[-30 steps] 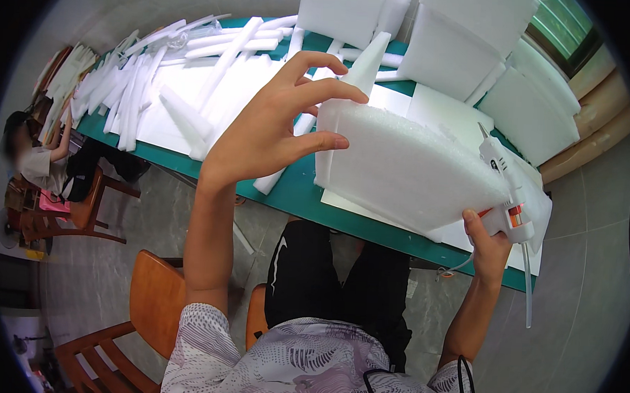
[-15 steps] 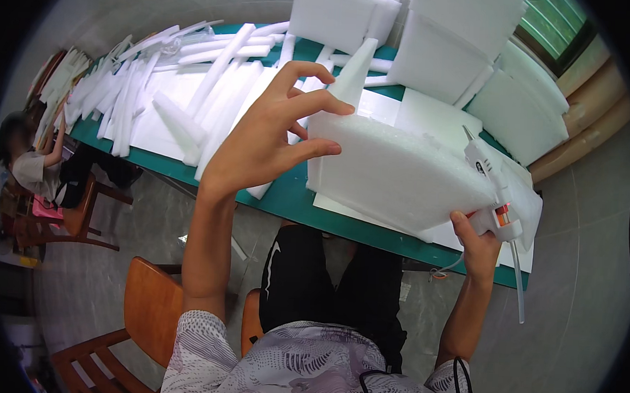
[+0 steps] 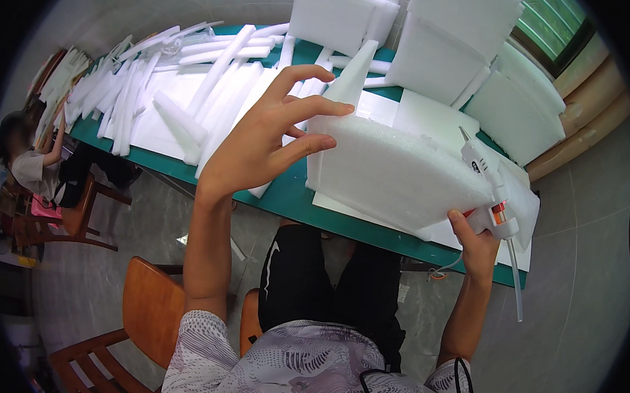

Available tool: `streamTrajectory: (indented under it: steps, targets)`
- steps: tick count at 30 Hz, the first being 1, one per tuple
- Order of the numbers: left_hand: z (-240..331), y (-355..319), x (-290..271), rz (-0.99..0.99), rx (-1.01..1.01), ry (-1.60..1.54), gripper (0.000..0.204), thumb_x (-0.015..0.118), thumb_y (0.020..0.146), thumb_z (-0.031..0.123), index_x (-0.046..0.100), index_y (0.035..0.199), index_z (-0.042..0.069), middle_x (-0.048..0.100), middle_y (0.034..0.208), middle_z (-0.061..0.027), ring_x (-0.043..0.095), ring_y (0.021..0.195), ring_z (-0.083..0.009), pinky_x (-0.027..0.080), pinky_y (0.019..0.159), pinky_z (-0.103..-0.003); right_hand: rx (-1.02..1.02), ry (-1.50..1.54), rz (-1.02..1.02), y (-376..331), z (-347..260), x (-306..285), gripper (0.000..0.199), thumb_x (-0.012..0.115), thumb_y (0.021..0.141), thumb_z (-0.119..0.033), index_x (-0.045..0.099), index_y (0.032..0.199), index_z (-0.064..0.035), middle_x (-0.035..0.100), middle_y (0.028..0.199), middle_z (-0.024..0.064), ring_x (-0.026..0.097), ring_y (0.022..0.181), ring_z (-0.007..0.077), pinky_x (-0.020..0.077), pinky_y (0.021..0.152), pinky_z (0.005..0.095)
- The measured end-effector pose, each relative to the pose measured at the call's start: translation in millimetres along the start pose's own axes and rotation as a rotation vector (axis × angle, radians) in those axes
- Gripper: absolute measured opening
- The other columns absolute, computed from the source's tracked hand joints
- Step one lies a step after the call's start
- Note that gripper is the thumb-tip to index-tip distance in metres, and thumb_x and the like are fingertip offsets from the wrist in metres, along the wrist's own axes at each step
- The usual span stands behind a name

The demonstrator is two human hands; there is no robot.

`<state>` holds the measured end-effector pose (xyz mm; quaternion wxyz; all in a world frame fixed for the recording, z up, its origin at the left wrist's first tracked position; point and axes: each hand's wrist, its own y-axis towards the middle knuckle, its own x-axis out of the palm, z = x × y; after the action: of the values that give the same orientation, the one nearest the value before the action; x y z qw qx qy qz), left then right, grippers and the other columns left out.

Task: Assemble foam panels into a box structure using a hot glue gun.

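A thick white foam panel stands on its edge near the table's front, tilted. My left hand is at its upper left corner, fingers curved and spaced, thumb over the near face and a fingertip along the top edge. A tapered white foam piece rises just behind those fingertips; whether it joins the panel is hidden. At the panel's right end, my right hand grips a white hot glue gun, its nozzle pointing up and away. A clear glue stick sticks out of its rear.
Long foam strips are heaped across the green table at left. Foam blocks stand along the back. A wooden chair is at lower left. Another person sits at far left. A cord hangs at the table edge.
Almost nothing differs. The right hand, glue gun and the panel's right end have shifted very slightly left. My left thumb has moved a little left.
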<state>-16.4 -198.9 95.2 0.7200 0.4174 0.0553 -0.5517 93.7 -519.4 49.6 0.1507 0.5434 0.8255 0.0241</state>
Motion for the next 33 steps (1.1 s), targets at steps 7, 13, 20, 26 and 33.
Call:
streamTrajectory:
  steps: [7, 13, 20, 26, 33]
  targets:
    - [-3.9, -1.9, -1.6, -0.001, 0.048, 0.073, 0.032, 0.072, 0.085, 0.015, 0.069, 0.117, 0.016, 0.051, 0.137, -0.0122, 0.058, 0.115, -0.0263, 0.057, 0.076, -0.029, 0.017, -0.038, 0.035, 0.7, -0.1, -1.8, 0.029, 0.081, 0.077, -0.012, 0.059, 0.094, -0.0033, 0.057, 0.083, 0.0007, 0.054, 0.076, 0.0096, 0.0445, 0.067, 0.0252]
    - [-8.6, -1.7, 1.3, 0.037, 0.082, 0.078, 0.032, 0.071, 0.085, 0.018, 0.069, 0.117, 0.016, 0.056, 0.133, -0.0088, 0.062, 0.104, -0.0245, 0.056, 0.076, -0.03, -0.052, -0.057, 0.028, 3.8, 13.7, -10.6, 0.051, 0.083, 0.074, -0.021, 0.055, 0.113, -0.0019, 0.06, 0.087, 0.0035, 0.056, 0.074, 0.0105, 0.0451, 0.061, 0.024]
    - [-9.7, -6.4, 2.6, 0.063, 0.066, 0.037, 0.038, 0.073, 0.083, 0.014, 0.067, 0.121, 0.017, 0.055, 0.135, -0.0105, 0.057, 0.116, -0.0261, 0.055, 0.076, -0.027, -0.105, 0.068, 0.049, 3.4, -10.4, -17.1, 0.036, 0.08, 0.076, -0.011, 0.058, 0.103, -0.0001, 0.062, 0.092, 0.007, 0.058, 0.075, 0.0104, 0.0459, 0.059, 0.0217]
    - [-10.6, -8.4, 4.9, 0.099, 0.053, -0.005, 0.054, 0.074, 0.083, 0.016, 0.055, 0.134, 0.019, 0.054, 0.136, -0.0093, 0.057, 0.116, -0.0257, 0.055, 0.077, -0.028, -0.198, 0.022, 0.01, 10.4, -66.3, -33.7, 0.027, 0.071, 0.083, -0.013, 0.054, 0.101, -0.0002, 0.063, 0.102, 0.0155, 0.057, 0.069, 0.009, 0.0423, 0.049, 0.0194]
    - [-10.7, -12.7, 7.8, 0.104, -0.033, -0.09, 0.056, 0.076, 0.082, 0.018, 0.054, 0.134, 0.017, 0.052, 0.138, -0.0099, 0.056, 0.115, -0.0252, 0.056, 0.077, -0.03, -0.195, 0.043, -0.366, 32.7, -133.2, -1.9, 0.036, 0.071, 0.085, -0.024, 0.061, 0.108, 0.0021, 0.063, 0.098, 0.0128, 0.062, 0.074, 0.0166, 0.0481, 0.049, 0.0248]
